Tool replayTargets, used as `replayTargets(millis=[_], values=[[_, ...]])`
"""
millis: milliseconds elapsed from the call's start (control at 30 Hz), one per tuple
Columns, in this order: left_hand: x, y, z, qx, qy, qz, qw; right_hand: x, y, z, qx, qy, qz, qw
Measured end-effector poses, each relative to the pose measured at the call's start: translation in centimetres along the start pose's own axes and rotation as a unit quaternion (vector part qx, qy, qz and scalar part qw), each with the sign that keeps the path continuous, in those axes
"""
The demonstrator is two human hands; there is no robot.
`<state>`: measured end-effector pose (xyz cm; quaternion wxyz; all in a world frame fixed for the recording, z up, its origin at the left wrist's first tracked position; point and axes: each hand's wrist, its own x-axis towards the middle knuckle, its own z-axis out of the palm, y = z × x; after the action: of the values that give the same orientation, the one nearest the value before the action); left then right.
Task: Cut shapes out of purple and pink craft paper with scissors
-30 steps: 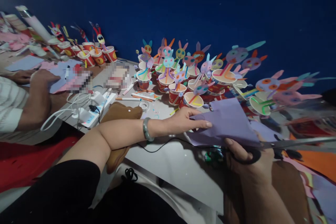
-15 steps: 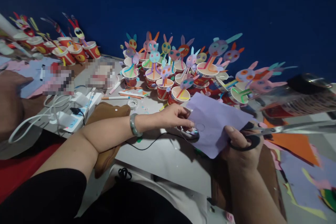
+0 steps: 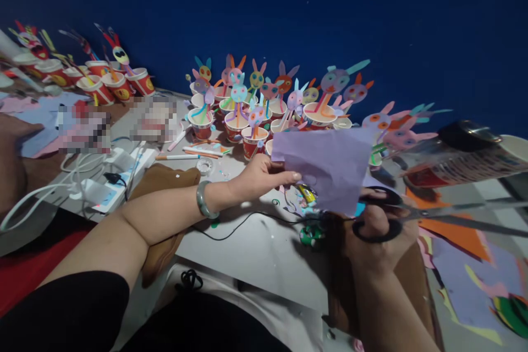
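My left hand (image 3: 268, 177) pinches the left edge of a purple sheet of paper (image 3: 325, 168), held up above the table. A faint drawn circle shows on the sheet near my thumb. Black-handled scissors (image 3: 424, 213) are in my right hand (image 3: 383, 231), with my thumb through one handle loop. The blades point right, away from the paper, and stand slightly apart. Behind the sheet are several paper cups (image 3: 202, 122) with paper rabbit heads on coloured stems; the paper hides some of them.
A white power strip (image 3: 124, 179) with tangled cables lies left, beside another person's arm (image 3: 16, 154). Markers (image 3: 206, 152) and a tape roll (image 3: 204, 166) lie mid-table. A large clear container (image 3: 466, 159) stands right, above orange paper (image 3: 457, 231) and purple scraps (image 3: 470, 275). More red cups (image 3: 140, 82) stand far left.
The purple sheet has risen and tilted up in my left hand. My right hand has let go of the sheet's right side, and the scissors have opened a little.
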<state>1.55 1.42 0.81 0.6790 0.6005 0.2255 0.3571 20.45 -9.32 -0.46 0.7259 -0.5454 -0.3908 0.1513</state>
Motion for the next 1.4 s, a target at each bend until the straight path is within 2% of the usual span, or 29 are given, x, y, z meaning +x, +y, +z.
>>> replayTargets(millis=[100, 167, 267, 367, 467, 567, 800, 967, 1167, 1400], values=[[0.1, 0.7, 0.1, -0.055, 0.066, 0.013, 0.996, -0.7, 0.1, -0.5, -0.006, -0.077, -0.068, 0.995], [0.1, 1.1, 0.1, -0.082, 0.077, 0.002, 0.994, -1.2, 0.1, -0.7, -0.011, -0.18, -0.064, 0.981], [-0.1, 1.2, 0.2, -0.122, 0.085, -0.002, 0.989, -1.7, -0.1, -0.6, -0.049, -0.324, -0.057, 0.943], [-0.3, 1.3, 0.5, -0.165, 0.104, -0.005, 0.981, -2.0, -0.3, -0.1, -0.109, -0.435, -0.005, 0.894], [-0.3, 1.7, 0.8, -0.195, 0.154, -0.004, 0.969, -2.2, -0.6, 0.6, -0.144, -0.496, 0.071, 0.853], [-0.3, 2.2, 0.8, -0.217, 0.173, -0.009, 0.961, -2.4, -0.6, 1.0, -0.159, -0.496, 0.111, 0.846], [-0.6, 1.7, 0.9, -0.244, 0.107, -0.042, 0.963, -2.3, 0.7, 0.9, -0.171, -0.425, 0.12, 0.881], [-1.0, 0.7, 1.6, -0.264, 0.074, -0.051, 0.96, -2.6, 0.8, 0.9, -0.13, -0.408, 0.117, 0.896], [-1.3, -0.3, 2.0, -0.252, 0.1, -0.064, 0.96, -2.8, 0.7, 1.2, -0.129, -0.392, 0.106, 0.904], [-1.6, -1.4, 2.5, -0.206, 0.052, -0.041, 0.976, -2.8, 0.5, 1.4, -0.128, -0.367, 0.091, 0.917]])
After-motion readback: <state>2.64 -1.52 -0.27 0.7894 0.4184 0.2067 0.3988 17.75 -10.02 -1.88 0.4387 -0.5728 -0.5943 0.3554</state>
